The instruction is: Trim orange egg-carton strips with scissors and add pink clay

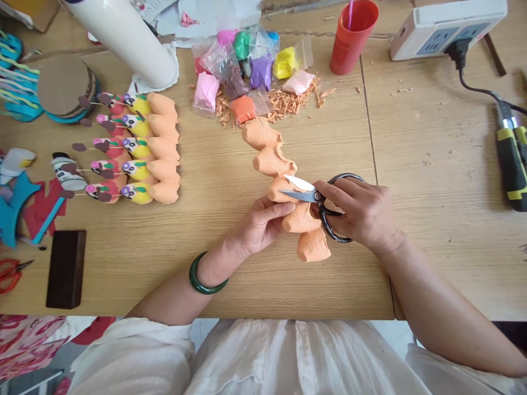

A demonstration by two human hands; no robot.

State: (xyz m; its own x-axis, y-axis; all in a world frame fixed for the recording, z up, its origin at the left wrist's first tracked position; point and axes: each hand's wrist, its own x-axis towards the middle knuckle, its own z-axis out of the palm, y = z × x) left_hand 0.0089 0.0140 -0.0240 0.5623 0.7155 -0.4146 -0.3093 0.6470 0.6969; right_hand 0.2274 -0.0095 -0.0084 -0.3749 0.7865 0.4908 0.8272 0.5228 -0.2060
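Observation:
My left hand [265,222] grips a strip of orange egg-carton cups [269,159] between thumb and fingers, over the table's middle. The strip slants from upper left to lower right, with its lowest cup [313,246] beyond my fingers. In my right hand [360,211] is a pair of black-handled scissors [317,196], my fingers wrapped through the handles. The blades are parted and point left, lying at the middle cups just above my left thumb. Whether they touch the carton's edge cannot be made out exactly.
Bags of coloured clay [261,71] lie behind the strip, among orange shavings [292,104]. Painted carton strips [138,145] stand at left, near a white bottle [123,44]. A red cup [354,35], a power strip [448,30] and a dark block [66,269] are around.

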